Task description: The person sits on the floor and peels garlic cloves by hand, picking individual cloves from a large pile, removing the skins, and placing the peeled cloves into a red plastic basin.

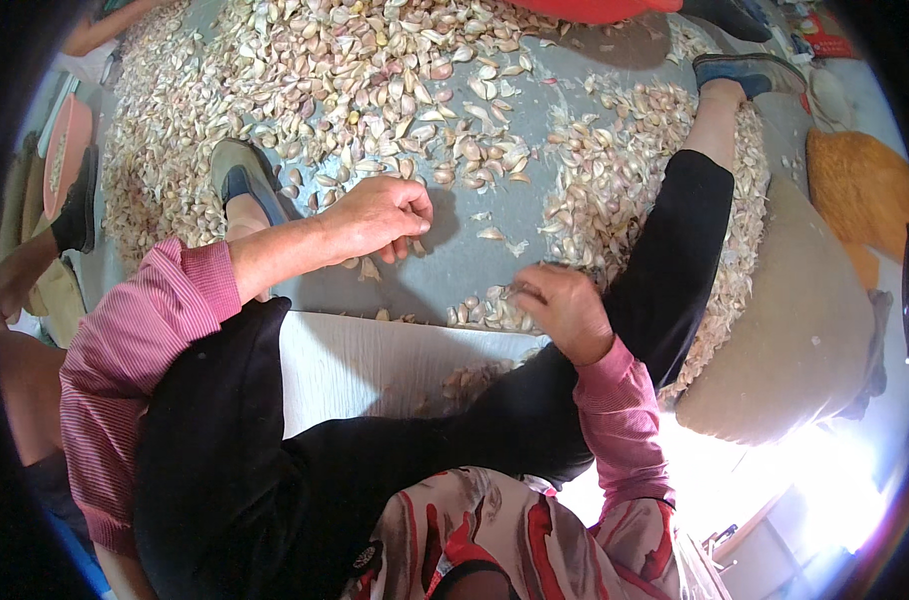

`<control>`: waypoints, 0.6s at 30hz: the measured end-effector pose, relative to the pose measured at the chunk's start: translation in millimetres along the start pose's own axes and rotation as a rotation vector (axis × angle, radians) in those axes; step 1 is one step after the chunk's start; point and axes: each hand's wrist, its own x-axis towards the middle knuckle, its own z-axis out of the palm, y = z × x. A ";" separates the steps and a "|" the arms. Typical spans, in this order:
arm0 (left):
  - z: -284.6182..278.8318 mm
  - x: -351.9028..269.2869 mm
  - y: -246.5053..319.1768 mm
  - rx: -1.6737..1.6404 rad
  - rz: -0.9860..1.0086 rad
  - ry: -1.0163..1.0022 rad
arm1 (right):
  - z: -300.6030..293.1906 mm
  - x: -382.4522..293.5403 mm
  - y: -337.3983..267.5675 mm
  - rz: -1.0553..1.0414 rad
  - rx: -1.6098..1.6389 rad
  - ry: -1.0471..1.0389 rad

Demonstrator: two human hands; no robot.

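Note:
My left hand (383, 217) hovers over the grey work surface (469, 247), with its fingers curled down and the thumb close to the forefinger. A pale bit shows just below those fingertips; whether they grip it is hidden. Loose garlic cloves (331, 180) lie just beyond this hand. My right hand (567, 307), blurred, is bent above a small group of cloves (492, 307) at the near edge of the surface. Its fingertips are beside these cloves, and I cannot make out anything held. A single clove (490, 233) and some papery skins lie between my hands.
A broad heap of garlic cloves (274, 75) spreads at the far left, and another pile (612, 165) runs along my right leg. Beyond stands a red container (597, 6). A full sack (784, 322) sits at right. Other people's limbs and a pink basin (68, 154) are at left.

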 end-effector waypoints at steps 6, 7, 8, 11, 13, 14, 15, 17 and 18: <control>2.6 -6.3 1.2 0.048 -0.005 -0.107 | 30.6 -5.4 -0.5 -0.020 -0.372 -0.103; 2.9 -7.9 1.6 0.089 0.011 -0.131 | 31.2 -3.5 -1.7 -0.004 -0.378 -0.119; 2.9 -9.0 2.4 0.069 0.023 -0.158 | 29.2 -2.4 -2.6 -0.016 -0.351 -0.101; 4.1 -11.9 4.5 0.069 0.051 -0.199 | 40.4 -6.9 -4.0 0.007 -0.495 -0.084; 4.5 -13.1 4.4 0.076 0.061 -0.208 | 37.8 -5.8 2.7 -0.090 -0.352 0.011; 5.3 -12.6 2.8 0.073 0.062 -0.211 | 36.0 -4.5 4.8 -0.138 -0.279 0.058; 6.6 -12.3 2.4 0.072 0.061 -0.217 | 34.7 -0.7 2.1 -0.048 -0.015 0.081; 12.0 -13.4 9.5 -0.049 0.086 -0.253 | 27.3 12.1 -12.9 0.145 0.511 0.123; 16.3 -19.1 11.8 -0.146 0.102 -0.263 | 20.0 21.3 -30.3 0.229 0.813 0.111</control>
